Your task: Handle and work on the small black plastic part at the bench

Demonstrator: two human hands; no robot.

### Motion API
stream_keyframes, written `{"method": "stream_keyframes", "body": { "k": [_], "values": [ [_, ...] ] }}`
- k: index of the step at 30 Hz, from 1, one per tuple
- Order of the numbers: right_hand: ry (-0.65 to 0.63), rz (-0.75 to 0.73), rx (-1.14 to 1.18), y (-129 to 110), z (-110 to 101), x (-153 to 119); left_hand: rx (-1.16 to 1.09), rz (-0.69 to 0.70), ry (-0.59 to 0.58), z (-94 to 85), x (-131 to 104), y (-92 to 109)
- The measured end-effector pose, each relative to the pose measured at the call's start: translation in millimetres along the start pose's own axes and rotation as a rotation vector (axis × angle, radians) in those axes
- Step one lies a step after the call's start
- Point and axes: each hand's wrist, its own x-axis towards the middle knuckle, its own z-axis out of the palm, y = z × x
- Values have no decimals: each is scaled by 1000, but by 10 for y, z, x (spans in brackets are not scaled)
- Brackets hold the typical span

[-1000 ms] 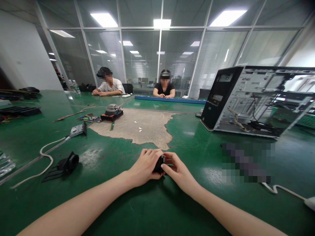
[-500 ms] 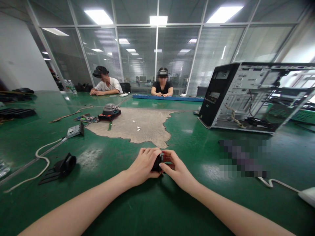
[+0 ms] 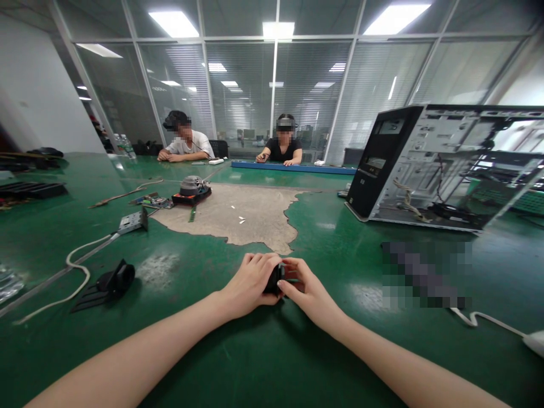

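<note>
Low in the frame's centre, your left hand (image 3: pixel 250 285) and right hand (image 3: pixel 306 292) keep their fingers closed around a small black plastic part (image 3: pixel 275 279) on the green bench (image 3: pixel 263 362); nothing has shifted.

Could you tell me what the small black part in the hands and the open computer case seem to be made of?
The small black part, held between left hand and right hand, looks like matte black plastic, though mostly hidden. The computer case shows a bare grey sheet-metal frame with punched holes and a glossy black front, probably plastic.
</note>
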Motion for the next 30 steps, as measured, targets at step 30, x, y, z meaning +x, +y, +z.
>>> {"method": "stream_keyframes", "body": {
  "k": [30],
  "values": [
    [-16,36,45,-31,-12,19,-9,-1,-4,8,16,-34]
  ]
}}
